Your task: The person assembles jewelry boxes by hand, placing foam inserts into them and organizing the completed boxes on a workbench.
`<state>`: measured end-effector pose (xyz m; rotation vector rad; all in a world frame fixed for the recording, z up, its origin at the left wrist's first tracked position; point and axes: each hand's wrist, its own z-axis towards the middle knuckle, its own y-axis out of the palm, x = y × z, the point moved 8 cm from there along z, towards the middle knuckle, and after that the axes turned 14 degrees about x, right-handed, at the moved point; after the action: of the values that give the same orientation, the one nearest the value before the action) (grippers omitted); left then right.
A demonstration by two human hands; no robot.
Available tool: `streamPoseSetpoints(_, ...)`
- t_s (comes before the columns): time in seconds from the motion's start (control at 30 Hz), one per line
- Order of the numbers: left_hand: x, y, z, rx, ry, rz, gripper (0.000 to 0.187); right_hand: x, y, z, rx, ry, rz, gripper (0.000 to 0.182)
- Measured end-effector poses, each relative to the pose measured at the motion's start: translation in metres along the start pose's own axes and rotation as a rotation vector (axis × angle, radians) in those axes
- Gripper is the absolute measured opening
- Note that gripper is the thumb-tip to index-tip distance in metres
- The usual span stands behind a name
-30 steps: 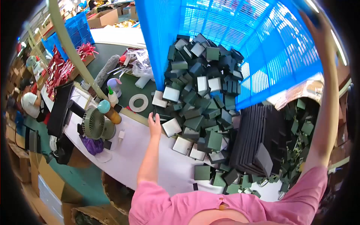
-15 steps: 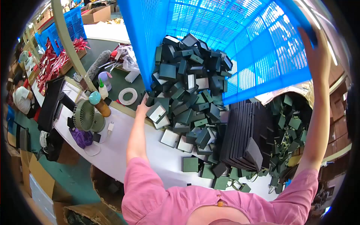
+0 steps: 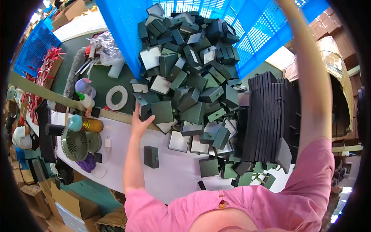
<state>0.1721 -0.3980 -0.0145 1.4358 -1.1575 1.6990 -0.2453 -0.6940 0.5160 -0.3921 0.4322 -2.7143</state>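
Note:
A large blue plastic crate lies tipped toward me, its open mouth spilling a heap of small dark green boxes. Some boxes show pale inner sides, and several have a small hole or tab. My left hand is at the heap's near left edge, fingers and thumb spread against the boxes. My right arm stretches up along the crate's right side; its hand is beyond the top edge of the view. One dark box stands alone on the white tabletop near my left forearm.
Stacked black panels stand right of the heap. On the left are a tape roll, a green fan, a green-tipped bottle, a white plug adapter and plastic wrap. Cardboard cartons sit below the table.
The crate has shifted up and away, and more boxes have spread onto the table. One box now stands apart on the left. My right hand has left the view; my left hand spreads against the heap.

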Motion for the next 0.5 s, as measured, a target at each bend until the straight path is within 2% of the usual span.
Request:
streamPoseSetpoints(0.07, 0.004, -0.013, 0.006, -0.023, -0.085, 0.060, 0.075, 0.009, 0.148, -0.153, -0.623, 0.252, 0.040, 0.054)
streamPoseSetpoints(0.13, 0.003, -0.033, 0.026, -0.060, -0.213, 0.054, 0.063, -0.047, 0.125, -0.226, -0.524, 0.292, 0.276, 0.067)
streamPoseSetpoints(0.2, 0.039, -0.026, 0.043, -0.254, -0.020, 0.121, 0.057, -0.050, 0.168, -0.291, -0.745, 0.339, 0.268, 0.076)
streamPoseSetpoints(0.23, 0.056, -0.020, 0.051, -0.354, 0.073, 0.155, 0.057, -0.059, 0.177, -0.313, -0.917, 0.523, 0.383, 0.077)
streamPoseSetpoints(0.27, 0.075, -0.001, 0.056, -0.565, 0.032, -0.095, 0.062, -0.063, 0.199, -0.334, -0.903, 0.600, 0.580, 0.088)
streamPoseSetpoints(0.3, 0.092, 0.019, 0.060, -0.763, -0.014, -0.355, 0.067, -0.069, 0.212, -0.339, -0.882, 0.616, 0.616, 0.090)
streamPoseSetpoints(0.33, 0.086, 0.031, 0.076, -0.635, -0.071, -0.362, 0.073, -0.081, 0.224, -0.340, -0.861, 0.636, 0.652, 0.092)
streamPoseSetpoints(0.37, 0.074, 0.044, 0.096, -0.423, -0.178, -0.278, 0.074, -0.083, 0.238, -0.337, -0.846, 0.609, 0.587, 0.100)
streamPoseSetpoints(0.4, 0.091, 0.059, 0.103, -0.263, -0.278, -0.076, 0.082, -0.078, 0.258, -0.346, -0.855, 0.669, 0.485, 0.094)
streamPoseSetpoints(0.43, 0.083, 0.073, 0.118, -0.219, -0.331, -0.139, 0.078, -0.090, 0.250, -0.339, -0.957, 0.683, 0.410, 0.095)
streamPoseSetpoints(0.47, 0.083, 0.082, 0.131, -0.193, -0.185, 0.022, 0.082, -0.101, 0.239, -0.335, -1.055, 0.695, 0.334, 0.097)
streamPoseSetpoints(0.5, 0.084, 0.091, 0.139, -0.169, -0.039, 0.179, 0.087, -0.104, 0.242, -0.346, -1.068, 0.726, 0.338, 0.106)
